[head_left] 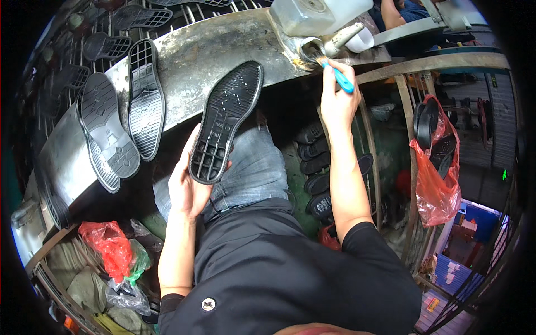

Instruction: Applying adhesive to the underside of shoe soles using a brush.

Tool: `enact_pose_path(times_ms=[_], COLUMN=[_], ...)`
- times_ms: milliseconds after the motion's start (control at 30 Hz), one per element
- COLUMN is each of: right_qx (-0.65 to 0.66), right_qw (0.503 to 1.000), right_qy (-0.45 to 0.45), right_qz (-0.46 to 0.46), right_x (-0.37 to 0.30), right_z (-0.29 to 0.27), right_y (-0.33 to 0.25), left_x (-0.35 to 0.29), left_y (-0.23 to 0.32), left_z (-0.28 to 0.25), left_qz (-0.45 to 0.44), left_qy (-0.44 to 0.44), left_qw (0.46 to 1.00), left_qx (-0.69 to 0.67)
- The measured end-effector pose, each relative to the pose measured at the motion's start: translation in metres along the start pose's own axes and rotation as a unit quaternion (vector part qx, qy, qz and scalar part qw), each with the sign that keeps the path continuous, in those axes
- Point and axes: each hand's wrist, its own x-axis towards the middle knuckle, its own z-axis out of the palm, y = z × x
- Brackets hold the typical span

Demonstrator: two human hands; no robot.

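My left hand grips a black shoe sole by its heel end, with the ribbed and gridded inner face turned up. Pale wet-looking streaks lie on its front half. In my right hand is a brush with a blue handle. Its bristles dip into the mouth of a small stained cup at the bench's edge. Left of the held sole, another black sole rests on the metal bench, and a sole lying underside up overlaps one more.
A translucent plastic container stands behind the cup. Further soles lie on a rack at the far left. A red bag with soles hangs at right. Shoes fill a low shelf, and plastic bags lie at lower left.
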Motion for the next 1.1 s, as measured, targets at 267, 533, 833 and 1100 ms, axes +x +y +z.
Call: enact_pose_path(times_ms=[267,533,833,1100], right_qx=[0.225,0.284,0.237,0.114], right_qw=[0.964,0.921,0.885,0.944], right_qy=[-0.144,-0.221,-0.393,-0.308], right_qz=[0.015,-0.150,0.077,0.028], right_x=[-0.072,-0.145,-0.034,0.001], right_z=[0.070,0.038,0.022,0.028], right_y=[-0.066,-0.140,-0.108,-0.056], left_x=[0.002,-0.002,0.003,-0.001], left_y=[-0.010,-0.005,-0.002,0.006], left_z=[-0.015,-0.028,0.005,-0.004], left_qz=[-0.010,-0.020,0.045,0.067], left_qy=[0.083,-0.020,0.129,0.043], left_qw=[0.979,0.968,0.990,0.992], left_qx=[-0.188,-0.249,0.025,0.100])
